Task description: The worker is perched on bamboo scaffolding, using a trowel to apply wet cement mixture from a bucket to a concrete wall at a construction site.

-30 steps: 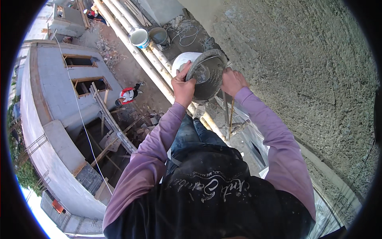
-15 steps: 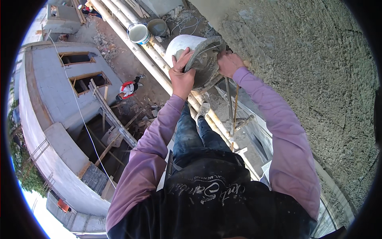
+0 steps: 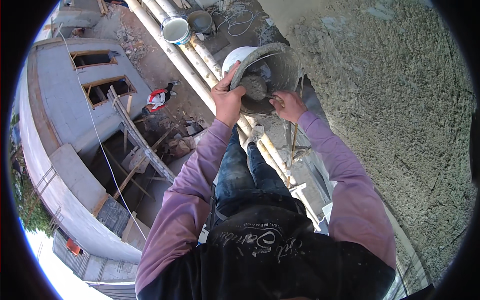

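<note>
My left hand [image 3: 227,102] is closed on the near left rim of a white bucket [image 3: 238,56], thumb over the edge. The bucket is tipped, its mouth turned toward me, and its inside is coated with grey mortar. My right hand [image 3: 290,106] is closed round the short handle of a trowel [image 3: 253,88] at the bucket's near right rim. The trowel's mortar-smeared blade reaches inside the bucket. Part of the handle is hidden in my fingers.
Below me run several long bamboo poles [image 3: 175,57], with my foot [image 3: 256,133] on them. A rough plastered wall [image 3: 395,100] rises close on the right. Another white bucket [image 3: 176,31] and a grey bucket [image 3: 200,22] stand ahead. A person [image 3: 158,100] is far below.
The bucket has turned so its mouth opens more toward me. My right hand has come down and left from the far right side of the rim, and the trowel inside now shows.
</note>
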{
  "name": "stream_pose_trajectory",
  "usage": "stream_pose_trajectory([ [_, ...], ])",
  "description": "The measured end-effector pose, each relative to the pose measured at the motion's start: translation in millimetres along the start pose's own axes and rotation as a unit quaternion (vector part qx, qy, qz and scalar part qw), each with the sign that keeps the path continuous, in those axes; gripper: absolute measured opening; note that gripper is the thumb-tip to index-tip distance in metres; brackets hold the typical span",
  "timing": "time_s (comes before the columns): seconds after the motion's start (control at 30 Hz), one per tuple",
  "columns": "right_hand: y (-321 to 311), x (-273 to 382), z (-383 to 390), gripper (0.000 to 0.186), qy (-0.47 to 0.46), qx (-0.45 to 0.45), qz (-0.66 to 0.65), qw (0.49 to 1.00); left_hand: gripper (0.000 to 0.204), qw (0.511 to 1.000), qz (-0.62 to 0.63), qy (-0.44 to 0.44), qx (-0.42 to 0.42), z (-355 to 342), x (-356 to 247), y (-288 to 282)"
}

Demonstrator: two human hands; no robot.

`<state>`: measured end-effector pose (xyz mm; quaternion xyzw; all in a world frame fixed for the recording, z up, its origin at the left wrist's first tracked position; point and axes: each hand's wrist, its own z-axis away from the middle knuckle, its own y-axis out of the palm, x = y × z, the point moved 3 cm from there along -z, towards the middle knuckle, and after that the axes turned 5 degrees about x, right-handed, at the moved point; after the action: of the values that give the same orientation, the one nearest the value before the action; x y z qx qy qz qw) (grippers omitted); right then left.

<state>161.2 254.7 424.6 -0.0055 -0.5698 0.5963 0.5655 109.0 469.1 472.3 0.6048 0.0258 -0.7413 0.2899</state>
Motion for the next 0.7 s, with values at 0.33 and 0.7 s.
stream_pose_trajectory([
  [0.33,-35.4,23.4,-11.0,0.027,0.013,-0.056,0.03,0.998,0.065,0.959,0.197,-0.085,-0.183,-15.8,50.9,-23.9],
  [0.7,-164.1,49.7,-23.1,0.023,0.282,0.201,-0.321,0.882,0.066,0.961,0.141,-0.065,-0.231,-9.0,57.0,-74.7],
])
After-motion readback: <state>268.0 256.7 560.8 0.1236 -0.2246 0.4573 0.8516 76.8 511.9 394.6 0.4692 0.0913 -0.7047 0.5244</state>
